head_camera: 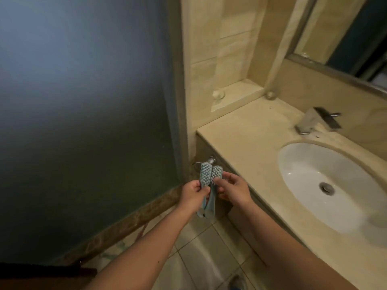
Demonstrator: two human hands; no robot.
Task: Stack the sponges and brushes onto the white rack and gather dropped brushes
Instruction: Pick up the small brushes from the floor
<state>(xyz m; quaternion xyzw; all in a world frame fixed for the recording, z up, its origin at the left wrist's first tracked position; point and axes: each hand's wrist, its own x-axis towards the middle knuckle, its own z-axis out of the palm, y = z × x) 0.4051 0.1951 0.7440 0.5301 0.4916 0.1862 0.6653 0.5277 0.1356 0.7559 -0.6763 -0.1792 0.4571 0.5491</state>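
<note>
Left hand (193, 194) and right hand (234, 188) each pinch a pale-blue brush (204, 176); these look light, stiff plastic, best taken by the handles, probably.

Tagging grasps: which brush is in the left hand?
The glass-side brush, nearer the frosted glass; the left hand grips it. The sink-side brush is in the right hand.

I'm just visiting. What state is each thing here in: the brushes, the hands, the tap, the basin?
Left brush: bristle end up, held in the left hand.
Right brush: bristle end up, touching the left brush, pinched by the right hand.
Left hand: grips the left brush.
Right hand: pinches the right brush.
Tap: no water running.
Basin: no water standing in it.
</note>
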